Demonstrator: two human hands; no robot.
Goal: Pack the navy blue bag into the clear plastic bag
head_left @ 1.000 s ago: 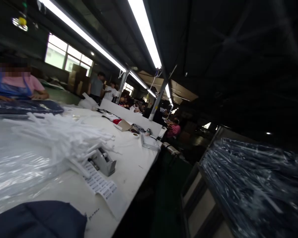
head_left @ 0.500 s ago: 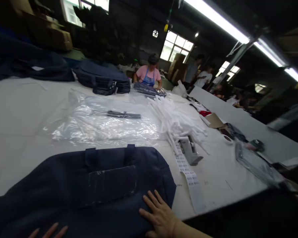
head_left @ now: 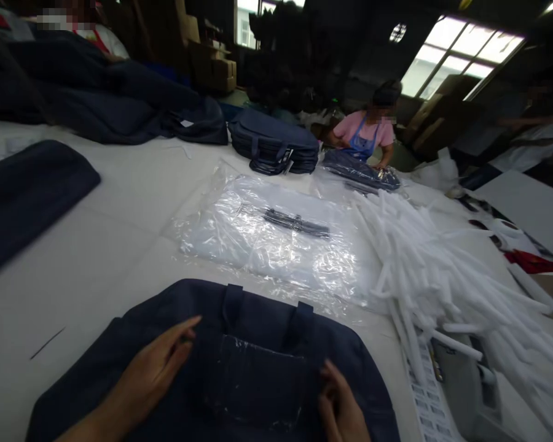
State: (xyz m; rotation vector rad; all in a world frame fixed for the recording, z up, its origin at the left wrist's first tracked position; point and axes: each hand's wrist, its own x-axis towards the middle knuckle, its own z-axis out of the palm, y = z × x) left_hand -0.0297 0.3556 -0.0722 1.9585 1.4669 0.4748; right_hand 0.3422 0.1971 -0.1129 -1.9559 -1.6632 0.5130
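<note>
A dark navy bag (head_left: 258, 319) lies flat on the white table right in front of me, its two strap ends toward the far side and a clear pocket in its middle. My left hand (head_left: 159, 368) rests on the bag's left part, fingers stretched out and apart. My right hand (head_left: 341, 408) lies on the bag at the pocket's right edge, fingers curled; whether it pinches the fabric I cannot tell.
Clear plastic bags (head_left: 276, 239) with a black strip lie beyond the bag. A heap of white tubes (head_left: 424, 270) spreads at the right, with a tape dispenser (head_left: 465, 380) and label sheet (head_left: 426, 399). Stacked navy bags (head_left: 274, 144) and a seated person (head_left: 366, 132) are at the far side.
The view swung left and down from the hall to the table. Both hands moved up onto the navy bag, the left now well in view near the pocket.
</note>
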